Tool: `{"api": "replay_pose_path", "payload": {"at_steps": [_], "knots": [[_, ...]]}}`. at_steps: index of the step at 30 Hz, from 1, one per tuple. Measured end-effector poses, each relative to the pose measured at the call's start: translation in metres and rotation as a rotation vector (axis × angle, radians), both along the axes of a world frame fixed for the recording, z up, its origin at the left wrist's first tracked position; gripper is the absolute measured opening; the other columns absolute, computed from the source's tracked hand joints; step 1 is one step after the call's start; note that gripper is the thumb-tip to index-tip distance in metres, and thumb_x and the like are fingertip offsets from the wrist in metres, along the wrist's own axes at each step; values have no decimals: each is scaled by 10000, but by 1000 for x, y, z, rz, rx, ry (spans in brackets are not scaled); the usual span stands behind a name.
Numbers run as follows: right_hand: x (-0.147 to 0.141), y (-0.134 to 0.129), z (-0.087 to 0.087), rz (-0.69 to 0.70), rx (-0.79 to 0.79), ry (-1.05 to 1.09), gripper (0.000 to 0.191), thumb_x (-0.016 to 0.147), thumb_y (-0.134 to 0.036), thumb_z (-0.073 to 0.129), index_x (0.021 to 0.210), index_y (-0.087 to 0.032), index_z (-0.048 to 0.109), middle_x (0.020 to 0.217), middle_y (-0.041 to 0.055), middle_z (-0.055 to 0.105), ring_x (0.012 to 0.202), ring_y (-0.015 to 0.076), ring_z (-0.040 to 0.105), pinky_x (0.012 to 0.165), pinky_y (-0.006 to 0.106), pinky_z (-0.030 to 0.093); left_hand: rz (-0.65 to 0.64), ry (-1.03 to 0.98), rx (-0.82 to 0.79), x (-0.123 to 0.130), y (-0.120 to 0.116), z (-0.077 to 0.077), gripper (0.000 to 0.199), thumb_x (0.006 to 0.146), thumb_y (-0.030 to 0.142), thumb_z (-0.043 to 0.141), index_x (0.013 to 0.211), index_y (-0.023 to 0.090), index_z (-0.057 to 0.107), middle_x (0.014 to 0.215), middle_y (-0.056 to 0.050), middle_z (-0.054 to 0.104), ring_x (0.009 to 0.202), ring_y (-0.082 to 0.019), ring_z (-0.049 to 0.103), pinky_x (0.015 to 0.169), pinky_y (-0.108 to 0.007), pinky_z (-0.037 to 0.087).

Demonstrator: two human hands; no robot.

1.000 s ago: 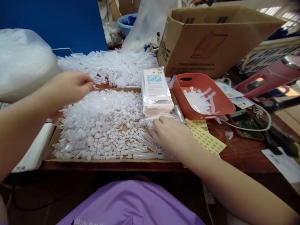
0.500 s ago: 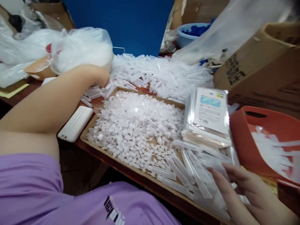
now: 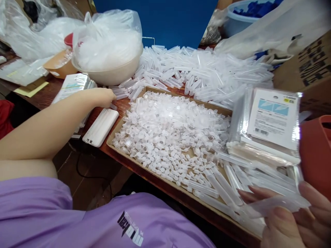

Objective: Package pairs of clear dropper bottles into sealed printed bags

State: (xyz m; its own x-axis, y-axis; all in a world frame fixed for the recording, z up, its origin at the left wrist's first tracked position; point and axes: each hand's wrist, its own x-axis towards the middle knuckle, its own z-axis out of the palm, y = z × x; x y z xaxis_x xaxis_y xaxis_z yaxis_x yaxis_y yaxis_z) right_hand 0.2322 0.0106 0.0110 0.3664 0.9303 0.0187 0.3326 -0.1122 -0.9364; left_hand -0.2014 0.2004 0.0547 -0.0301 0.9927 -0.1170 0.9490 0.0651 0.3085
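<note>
My left hand (image 3: 102, 97) reaches out to the left edge of the table, its fingers closed around a clear plastic tube (image 3: 113, 106) near the white power bank (image 3: 100, 126). My right hand (image 3: 292, 217) is at the bottom right and holds a clear tube (image 3: 276, 204) between its fingers. A flat cardboard tray (image 3: 113, 144) lies between them, covered with small clear caps (image 3: 168, 131) and several long tubes (image 3: 222, 187). A stack of sealed packets (image 3: 271, 124) rests on the tray's right side.
A big heap of clear tubes (image 3: 204, 72) lies behind the tray. A beige bowl with a plastic bag (image 3: 108, 51) stands at the back left, with more packets (image 3: 72, 84) beside it. An orange basket (image 3: 317, 151) is at the right, a cardboard box (image 3: 307, 69) behind it.
The view swung left. My left hand moved from the tube heap to the table's left edge by the power bank. My right hand lifted a tube off the tray.
</note>
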Motion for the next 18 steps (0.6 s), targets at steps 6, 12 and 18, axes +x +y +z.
{"api": "replay_pose_path", "payload": {"at_steps": [6, 12, 18], "knots": [[-34, -2, 17, -104, 86, 253, 377, 828, -337, 679, 1200, -319, 616, 858, 2, 699, 813, 201, 682, 841, 418, 544, -72, 289, -53, 32, -8, 31, 303, 906, 378, 555, 971, 119, 698, 833, 15, 704, 867, -133, 584, 975, -281, 374], [-33, -1, 14, 63, 20, 575, 319, 833, -317, 695, 1137, -251, 624, 901, 36, 755, 836, 196, 734, 734, 337, 603, -544, 532, 138, 115, -76, 49, 428, 993, 272, 377, 1355, 131, 557, 868, -67, 716, 788, -198, 654, 775, -346, 492], [-27, 12, 5, 209, -92, 805, 327, 758, -363, 777, 1001, -262, 584, 842, -13, 765, 630, 114, 698, 574, 203, 567, -1003, -261, 359, 178, -141, -8, 552, 1023, 474, 255, 1369, 108, 480, 930, -113, 747, 784, -199, 694, 697, -288, 532]]}}
